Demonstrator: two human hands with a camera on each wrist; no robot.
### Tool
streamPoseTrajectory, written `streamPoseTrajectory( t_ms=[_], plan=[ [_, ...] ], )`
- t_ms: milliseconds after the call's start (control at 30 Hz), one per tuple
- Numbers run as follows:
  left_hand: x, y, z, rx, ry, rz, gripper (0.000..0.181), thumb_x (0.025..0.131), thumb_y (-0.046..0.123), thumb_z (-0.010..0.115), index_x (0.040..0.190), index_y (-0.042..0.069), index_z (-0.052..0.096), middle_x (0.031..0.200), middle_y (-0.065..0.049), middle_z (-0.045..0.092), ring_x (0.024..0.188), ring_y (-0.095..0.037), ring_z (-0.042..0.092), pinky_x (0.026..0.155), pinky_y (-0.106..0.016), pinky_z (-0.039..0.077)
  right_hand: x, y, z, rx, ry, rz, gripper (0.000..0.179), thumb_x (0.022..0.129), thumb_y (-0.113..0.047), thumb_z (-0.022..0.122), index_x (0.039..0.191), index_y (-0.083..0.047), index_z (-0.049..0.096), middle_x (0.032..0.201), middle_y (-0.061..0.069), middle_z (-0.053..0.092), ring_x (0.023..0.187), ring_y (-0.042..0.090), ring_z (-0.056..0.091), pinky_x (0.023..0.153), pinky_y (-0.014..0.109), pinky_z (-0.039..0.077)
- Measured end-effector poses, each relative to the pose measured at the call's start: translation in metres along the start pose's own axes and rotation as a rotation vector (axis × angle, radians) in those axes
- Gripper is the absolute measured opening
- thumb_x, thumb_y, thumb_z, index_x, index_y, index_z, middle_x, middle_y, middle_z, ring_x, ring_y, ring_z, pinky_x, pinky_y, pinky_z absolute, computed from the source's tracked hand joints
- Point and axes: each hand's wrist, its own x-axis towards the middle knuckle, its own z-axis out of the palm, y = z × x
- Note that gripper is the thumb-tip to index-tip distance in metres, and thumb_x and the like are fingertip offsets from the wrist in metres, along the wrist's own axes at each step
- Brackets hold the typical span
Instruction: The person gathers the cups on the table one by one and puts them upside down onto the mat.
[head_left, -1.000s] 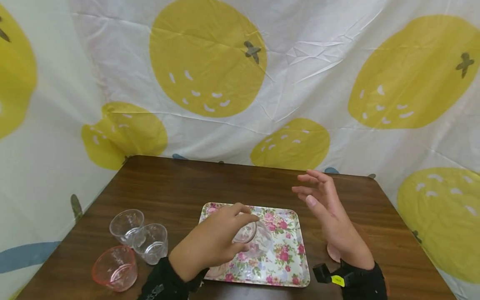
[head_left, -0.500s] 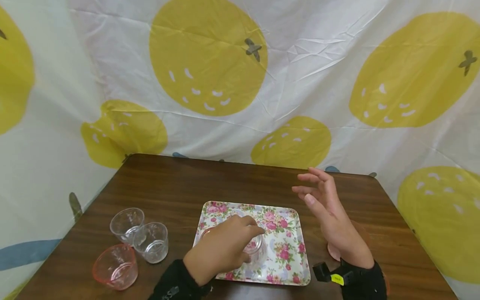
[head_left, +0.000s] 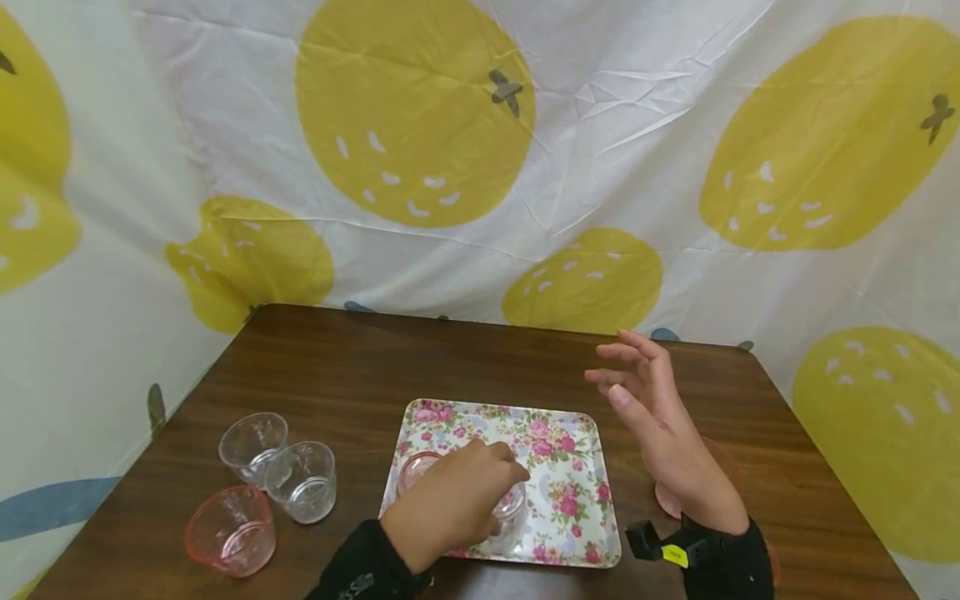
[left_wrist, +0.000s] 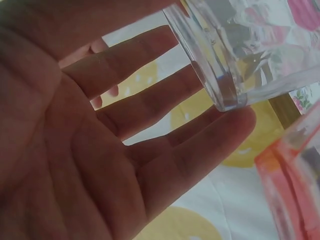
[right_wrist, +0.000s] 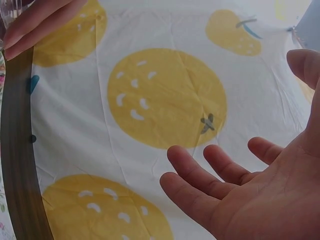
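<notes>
My left hand [head_left: 453,500] grips a clear plastic cup [head_left: 512,507] from above, over the flowered tray [head_left: 581,433]. In the left wrist view the cup's thick base [left_wrist: 202,62] is at my fingertips, and the cup stands bottom up on or close over the tray. Just left of it on the tray is a pink-tinted cup [head_left: 415,471], partly hidden by my hand and seen at the edge of the left wrist view. My right hand [head_left: 667,437] is raised right of the tray, fingers spread and loosely bent, holding nothing.
Two clear cups [head_left: 253,446] and one red-rimmed cup [head_left: 232,537] stand close together on the brown table [head_left: 360,358], left of the tray. Behind my right wrist shows part of a pinkish see-through thing [head_left: 666,502]. A lemon-print curtain [head_left: 570,183] hangs behind the table.
My left hand has moved slightly right and lowered the clear cup toward the tray, uncovering the pink-tinted cup at its left. My right hand has stayed in place.
</notes>
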Motion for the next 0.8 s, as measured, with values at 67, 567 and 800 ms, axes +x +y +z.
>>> streamPoseTrajectory(
  t_ms=[67, 567, 800],
  plan=[
    [0.001, 0.000, 0.001, 0.003, 0.002, -0.005, 0.048, 0.070, 0.016, 0.094, 0.114, 0.018, 0.075, 0.108, 0.001, 0.070, 0.101, -0.017, 0.065, 0.108, -0.043, 0.049, 0.000, 0.000, 0.000, 0.000, 0.005, -0.006, 0.057, 0.107, 0.000, 0.034, 0.158, -0.016, 0.014, 0.148, 0.022, 0.029, 0.129, 0.019, 0.053, 0.108, 0.015, 0.041],
    [0.002, 0.003, 0.008, 0.020, 0.048, -0.067, 0.046, 0.072, 0.017, 0.091, 0.114, 0.017, 0.073, 0.112, -0.002, 0.069, 0.097, -0.022, 0.065, 0.076, -0.034, 0.059, -0.003, 0.003, -0.016, -0.268, 0.110, 0.097, 0.066, 0.104, -0.005, 0.052, 0.158, -0.016, 0.015, 0.149, 0.014, 0.033, 0.129, 0.014, 0.049, 0.104, 0.009, 0.040],
    [0.003, 0.003, 0.008, 0.012, 0.024, -0.077, 0.052, 0.074, 0.017, 0.090, 0.122, 0.018, 0.071, 0.115, -0.003, 0.068, 0.102, -0.020, 0.066, 0.076, -0.033, 0.059, -0.013, 0.003, -0.042, -0.429, 0.139, 0.247, 0.062, 0.104, -0.023, 0.058, 0.156, -0.014, 0.026, 0.151, 0.017, 0.035, 0.135, 0.040, 0.046, 0.104, 0.032, 0.048]
  ],
)
